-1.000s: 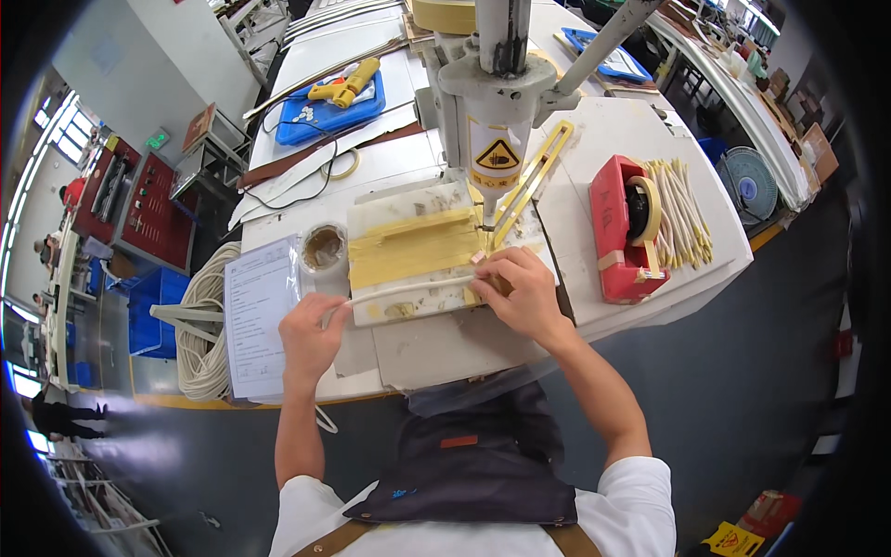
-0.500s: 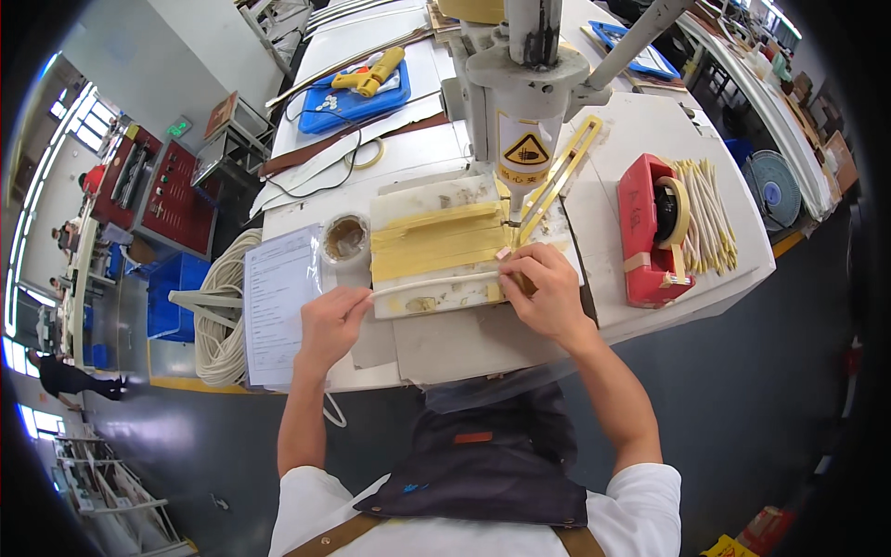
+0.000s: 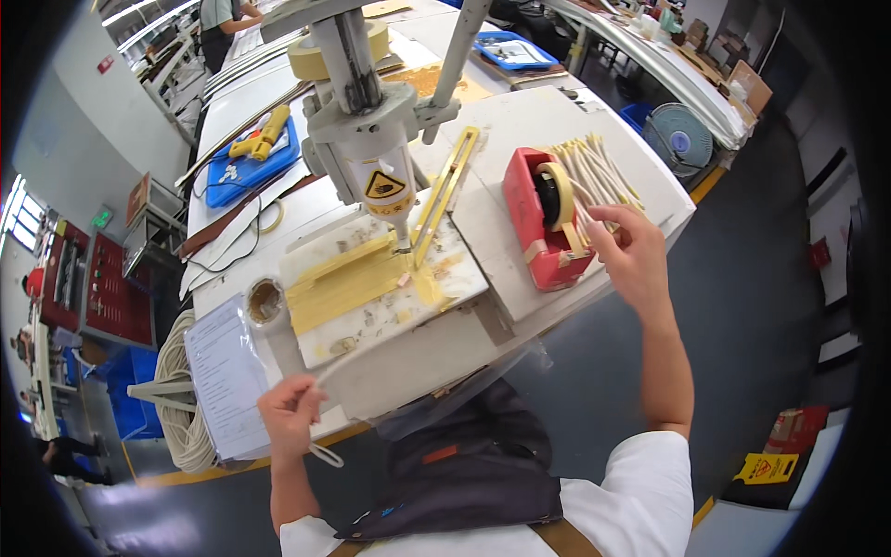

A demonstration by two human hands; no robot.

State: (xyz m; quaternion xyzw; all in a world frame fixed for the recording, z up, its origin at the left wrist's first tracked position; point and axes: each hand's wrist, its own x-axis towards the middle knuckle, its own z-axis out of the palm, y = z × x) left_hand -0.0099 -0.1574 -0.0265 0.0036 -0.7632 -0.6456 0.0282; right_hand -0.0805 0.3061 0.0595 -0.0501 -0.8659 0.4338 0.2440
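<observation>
At the table's front left, my left hand is closed on a white cord; its short end sticks out past the fingers and a loop hangs below the hand. My right hand is over the right side of the table, beside the red tape dispenser. Thumb and fingers there pinch a short white cord piece against the pile of yellow-tipped cord pieces. Between my hands lies a white block topped with yellow tape, under the grey press head with its warning label.
A slotted yellow bar leans beside the press. On the left are a tape roll, a sleeved paper sheet and a thick cord coil. A blue tray holding a yellow glue gun is farther back.
My right hand has left the block and moved right to the pile with a cord piece. My left hand has drawn down and left, still gripping cord. The whole view has shifted.
</observation>
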